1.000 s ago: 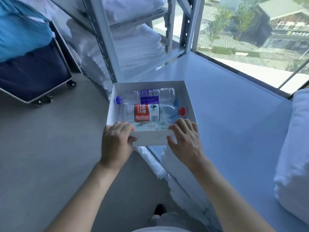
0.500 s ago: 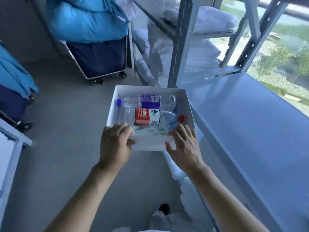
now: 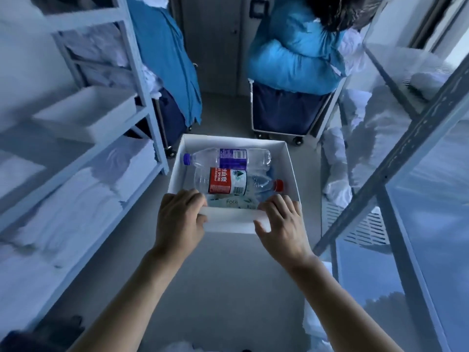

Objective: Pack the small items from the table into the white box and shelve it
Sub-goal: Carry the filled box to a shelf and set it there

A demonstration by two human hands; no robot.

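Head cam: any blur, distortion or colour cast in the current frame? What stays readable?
Head view: the side shelving is smeared with motion blur and uprights bow from wide-angle distortion; cool blue cast overall. The white box, the red-label bottle, the purple-label bottle and both hands, left and right, stay sharp.

In the white box (image 3: 291, 168) at the centre of the frame, you can read only a few things. The red-labelled bottle (image 3: 228, 184) carries white Chinese characters and, in small print along its left edge, "SPRING"; a barcode sits at the label's lower right. The purple-labelled bottle (image 3: 233, 158) shows a barcode, its print too small to read. The flat packet (image 3: 228, 202) under them reads "Face".
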